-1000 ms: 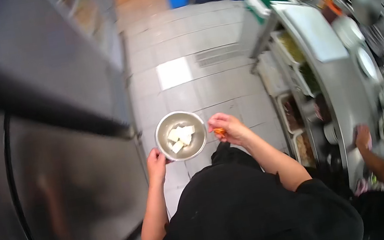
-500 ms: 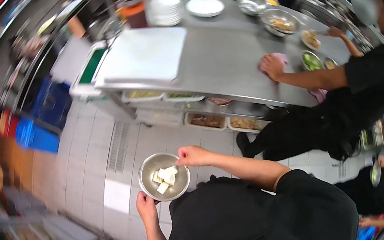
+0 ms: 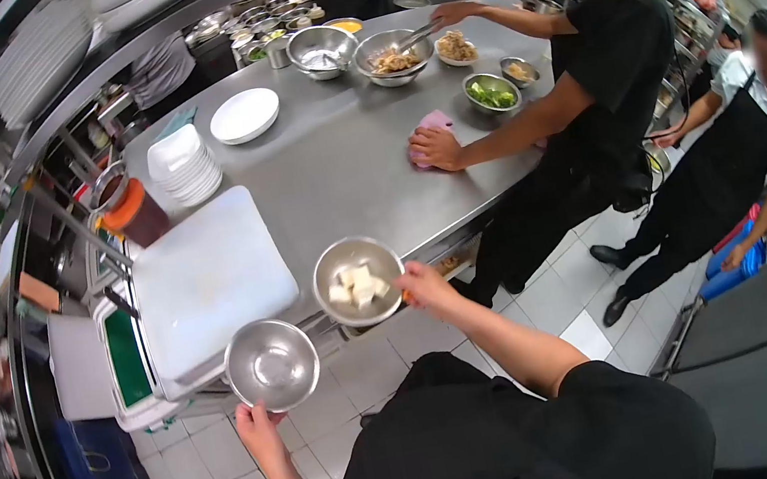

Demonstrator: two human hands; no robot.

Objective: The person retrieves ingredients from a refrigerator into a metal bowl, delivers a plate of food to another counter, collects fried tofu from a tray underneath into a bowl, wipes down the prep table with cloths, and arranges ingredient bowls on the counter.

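My left hand [image 3: 260, 431] is closed on the near rim of a small stainless steel bowl [image 3: 272, 363], which shows a bare, shiny inside. A second steel bowl [image 3: 352, 253] is gripped at its right rim by my right hand [image 3: 429, 289]. Several white, tofu-like chunks [image 3: 361, 287] lie in that second bowl. Both bowls are held in the air at the counter's near edge, side by side, the right one a little farther from me. The fingers under the bowls are partly hidden.
A white cutting board [image 3: 208, 279] lies on the steel counter [image 3: 323, 179], near stacked white dishes [image 3: 184, 166] and an orange-topped container [image 3: 133, 210]. A co-worker's hand [image 3: 437, 147] presses a pink cloth [image 3: 433, 122]; their other hand holds a utensil over a food bowl [image 3: 391, 42]. Another person [image 3: 716, 163] stands right.
Earlier only one bowl showed, with the white chunks, held by both hands. Now each hand holds its own bowl, apart. My view has turned right and come closer to the counter.
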